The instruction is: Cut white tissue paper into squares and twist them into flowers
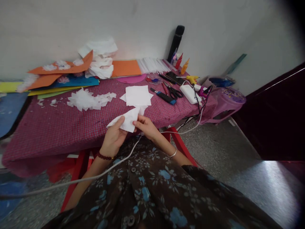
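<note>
Between my two hands is a piece of white tissue paper [130, 119], held just over the table's front edge. My left hand [113, 137] pinches its left part between thumb and fingers. The thumb and fingers of my right hand [147, 127] grip its right side. Just beyond, a stack of square white tissue sheets [137, 95] lies on the checked cloth, some corners turned out. To the left of the stack spreads a pile of crumpled white tissue pieces [84, 99].
Right of the stack lie a utility knife [164, 96], black scissors [174, 92] and a white power bank [190, 94] with cables. Behind stand glue bottles [178, 61] and a black bottle [176, 43]. Coloured sheets [126, 68] line the wall. A white cable [95, 176] crosses my lap.
</note>
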The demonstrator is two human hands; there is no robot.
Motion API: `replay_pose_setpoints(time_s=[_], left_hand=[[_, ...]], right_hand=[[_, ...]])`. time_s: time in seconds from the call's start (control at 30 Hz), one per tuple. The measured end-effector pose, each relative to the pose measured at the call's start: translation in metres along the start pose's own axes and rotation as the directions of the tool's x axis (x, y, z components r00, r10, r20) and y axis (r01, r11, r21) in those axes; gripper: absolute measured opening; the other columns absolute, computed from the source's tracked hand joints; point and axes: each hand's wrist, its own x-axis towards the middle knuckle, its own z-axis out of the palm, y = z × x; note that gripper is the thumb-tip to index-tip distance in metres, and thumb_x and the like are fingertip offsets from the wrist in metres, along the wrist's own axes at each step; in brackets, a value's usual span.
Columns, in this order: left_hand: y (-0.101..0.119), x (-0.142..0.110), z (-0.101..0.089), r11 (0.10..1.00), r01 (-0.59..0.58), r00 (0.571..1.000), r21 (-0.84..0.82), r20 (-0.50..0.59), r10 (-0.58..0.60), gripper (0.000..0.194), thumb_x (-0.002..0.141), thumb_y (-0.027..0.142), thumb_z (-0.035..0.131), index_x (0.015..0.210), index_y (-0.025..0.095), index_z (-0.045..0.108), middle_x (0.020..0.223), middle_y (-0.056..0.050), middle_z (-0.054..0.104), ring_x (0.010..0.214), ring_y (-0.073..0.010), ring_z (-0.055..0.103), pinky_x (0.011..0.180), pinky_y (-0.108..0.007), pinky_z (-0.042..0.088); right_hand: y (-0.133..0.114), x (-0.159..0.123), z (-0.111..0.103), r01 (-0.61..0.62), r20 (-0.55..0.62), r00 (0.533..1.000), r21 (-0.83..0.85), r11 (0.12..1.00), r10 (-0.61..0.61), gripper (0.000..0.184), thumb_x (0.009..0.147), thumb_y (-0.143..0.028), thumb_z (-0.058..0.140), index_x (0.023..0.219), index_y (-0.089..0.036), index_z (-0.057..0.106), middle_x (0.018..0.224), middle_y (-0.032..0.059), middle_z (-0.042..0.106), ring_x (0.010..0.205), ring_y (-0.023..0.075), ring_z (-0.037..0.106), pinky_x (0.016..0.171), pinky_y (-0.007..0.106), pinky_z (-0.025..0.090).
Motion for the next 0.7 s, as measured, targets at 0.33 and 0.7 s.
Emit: replay_pose_setpoints(time_s=[0.33, 0.7], left_hand=[[-0.009, -0.011, 0.010, 0.969, -0.134, 0.975, 0.207, 0.203, 0.092, 0.024, 0.065, 0.020, 0.082, 0.084, 0.014, 0.069, 0.080, -0.005, 0.074, 0.075, -0.0190, 0.071, 0.073, -0.031, 0.061], [-0.013, -0.008, 0.005, 0.957, -0.124, 0.978, 0.262, 0.195, 0.073, 0.047, 0.065, 0.025, 0.082, 0.109, 0.017, 0.069, 0.107, -0.010, 0.075, 0.100, -0.0260, 0.070, 0.094, -0.041, 0.057]], right_hand=[[0.000, -0.001, 0.000, -0.039, -0.129, 0.991, -0.085, 0.996, 0.028, 0.052, 0.076, -0.070, 0.061, 0.066, -0.020, 0.053, 0.052, -0.0059, 0.055, 0.045, 0.0075, 0.050, 0.048, 0.021, 0.040], [-0.002, 0.003, -0.004, -0.010, -0.332, 0.943, -0.037, 0.999, -0.002, 0.051, 0.069, -0.069, 0.068, 0.070, -0.021, 0.054, 0.053, -0.0074, 0.051, 0.044, 0.0069, 0.044, 0.045, 0.021, 0.036]])
